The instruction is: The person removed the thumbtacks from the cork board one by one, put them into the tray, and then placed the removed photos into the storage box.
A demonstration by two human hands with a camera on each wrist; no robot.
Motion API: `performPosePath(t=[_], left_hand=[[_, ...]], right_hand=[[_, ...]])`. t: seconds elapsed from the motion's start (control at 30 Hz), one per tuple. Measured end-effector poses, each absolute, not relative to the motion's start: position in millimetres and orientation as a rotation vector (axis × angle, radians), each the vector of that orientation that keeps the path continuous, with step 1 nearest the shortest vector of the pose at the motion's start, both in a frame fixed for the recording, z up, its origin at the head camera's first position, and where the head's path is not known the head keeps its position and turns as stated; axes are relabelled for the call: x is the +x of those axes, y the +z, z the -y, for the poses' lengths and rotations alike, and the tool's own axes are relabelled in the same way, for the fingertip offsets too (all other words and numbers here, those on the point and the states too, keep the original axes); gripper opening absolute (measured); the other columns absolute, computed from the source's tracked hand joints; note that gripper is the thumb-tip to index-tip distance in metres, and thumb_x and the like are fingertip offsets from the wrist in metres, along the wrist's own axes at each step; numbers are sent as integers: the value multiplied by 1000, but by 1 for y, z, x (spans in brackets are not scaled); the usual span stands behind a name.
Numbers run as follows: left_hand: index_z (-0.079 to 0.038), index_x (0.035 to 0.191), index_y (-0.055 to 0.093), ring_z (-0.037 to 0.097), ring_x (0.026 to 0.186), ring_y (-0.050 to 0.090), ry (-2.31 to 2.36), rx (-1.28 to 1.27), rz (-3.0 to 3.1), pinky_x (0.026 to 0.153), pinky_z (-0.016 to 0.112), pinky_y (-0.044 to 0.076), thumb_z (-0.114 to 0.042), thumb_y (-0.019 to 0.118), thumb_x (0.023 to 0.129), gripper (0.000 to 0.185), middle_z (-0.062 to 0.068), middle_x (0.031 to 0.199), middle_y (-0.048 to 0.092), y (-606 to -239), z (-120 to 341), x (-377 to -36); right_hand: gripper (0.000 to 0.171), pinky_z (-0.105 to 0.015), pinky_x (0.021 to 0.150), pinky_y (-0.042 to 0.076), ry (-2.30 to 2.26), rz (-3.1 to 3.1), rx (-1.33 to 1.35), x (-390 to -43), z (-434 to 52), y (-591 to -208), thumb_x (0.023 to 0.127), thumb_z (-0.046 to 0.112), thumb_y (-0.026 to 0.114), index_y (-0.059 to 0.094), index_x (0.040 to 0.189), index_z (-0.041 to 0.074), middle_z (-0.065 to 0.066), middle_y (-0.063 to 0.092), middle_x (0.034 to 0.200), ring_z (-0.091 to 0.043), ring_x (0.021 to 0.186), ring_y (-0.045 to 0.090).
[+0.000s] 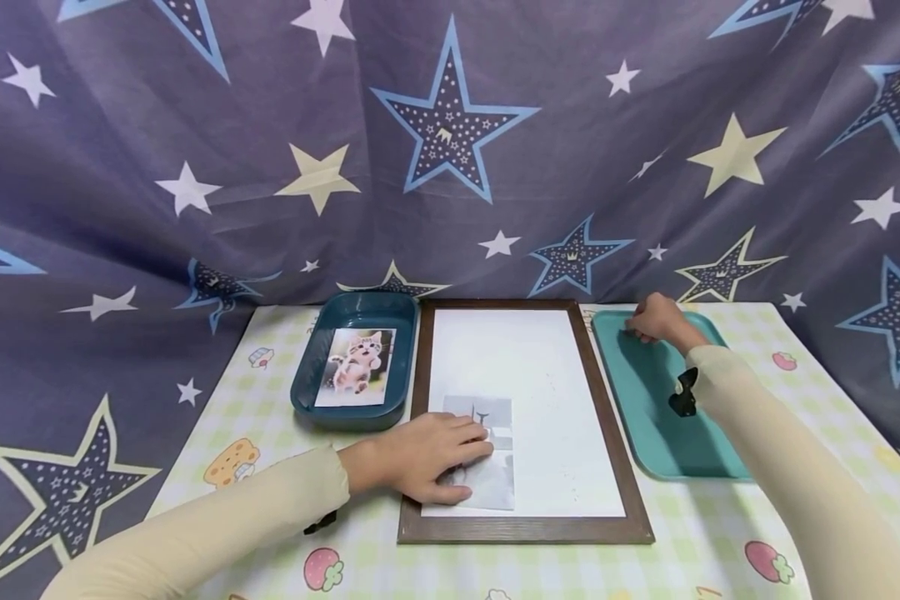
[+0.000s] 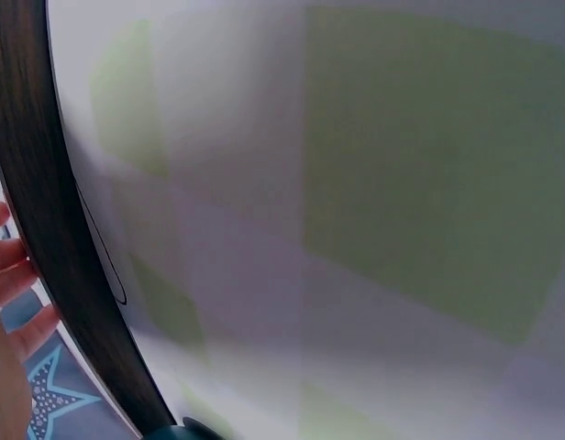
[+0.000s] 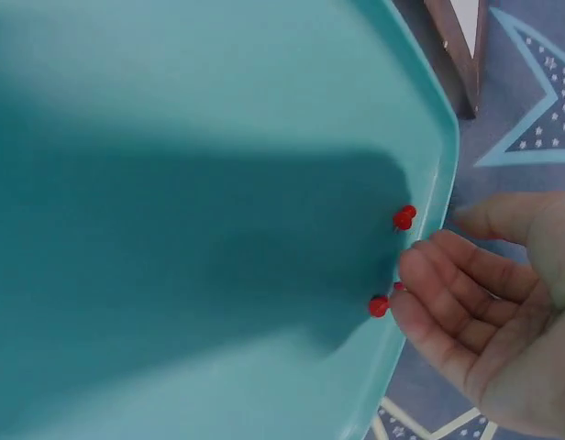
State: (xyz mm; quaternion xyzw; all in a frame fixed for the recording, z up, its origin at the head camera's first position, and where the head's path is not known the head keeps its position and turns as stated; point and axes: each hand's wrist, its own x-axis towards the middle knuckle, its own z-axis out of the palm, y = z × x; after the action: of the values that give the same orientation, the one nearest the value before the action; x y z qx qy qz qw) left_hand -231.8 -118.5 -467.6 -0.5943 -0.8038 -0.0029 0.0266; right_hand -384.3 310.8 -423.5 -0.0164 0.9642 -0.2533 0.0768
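Observation:
My left hand point(image 1: 438, 454) lies with extended fingers on a pale grey picture point(image 1: 497, 487), at the lower left of a white board with a brown wooden frame point(image 1: 525, 531). It covers part of that picture. In the left wrist view, its fingers point(image 2: 12, 266) appear beyond the dark frame edge. My right hand point(image 1: 658, 321) reaches over the far end of a teal tray point(image 1: 690, 454), fingers bent downward. In the right wrist view, red push pins point(image 3: 404, 218) lie near the tray's rim, close by the fingertips. One red pin point(image 3: 379, 306) is right beside a fingertip.
Left of the board stands a deep blue-green bin point(image 1: 303, 400) with a kitten picture point(image 1: 357, 367) in it. A checked tablecloth point(image 1: 270, 533) covers the table. Behind hangs a dark star-patterned curtain point(image 1: 555, 167).

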Motion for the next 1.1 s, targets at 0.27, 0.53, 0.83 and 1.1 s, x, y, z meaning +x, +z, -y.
performPosePath(t=[0.27,0.53,0.83,1.1], left_hand=[[-20,143,51,13,122,56,-25,-1831,2492,106,32,50,-57,47,101,57,0,137,56,-468,119,-232],[-19,143,51,13,122,56,-21,-1827,2479,106,31,49,-58,47,100,58,0,136,56,-470,119,-232],[-19,143,51,14,123,57,-30,-1823,2474,108,32,49,-57,48,100,58,0,137,57,-468,119,-232],[-19,144,51,15,125,56,-26,-1820,2509,108,32,49,-57,48,100,58,1,139,57,-468,118,-231]], right_hand=[[40,-31,49,33,-889,-2980,-122,-377,-298,-413,102,23,56,57,65,8,-2,56,53,-16,47,44],[28,-28,56,51,-1231,-2791,-132,-358,-258,-393,101,20,60,69,95,-6,-4,68,68,-16,62,63],[38,-29,76,62,-1431,-2386,-144,-330,-208,-378,103,16,56,61,122,-16,1,74,78,-9,73,71],[45,-38,92,60,-1478,-2119,-65,-306,-178,-399,105,18,53,55,131,-18,-8,78,91,-12,80,74]])
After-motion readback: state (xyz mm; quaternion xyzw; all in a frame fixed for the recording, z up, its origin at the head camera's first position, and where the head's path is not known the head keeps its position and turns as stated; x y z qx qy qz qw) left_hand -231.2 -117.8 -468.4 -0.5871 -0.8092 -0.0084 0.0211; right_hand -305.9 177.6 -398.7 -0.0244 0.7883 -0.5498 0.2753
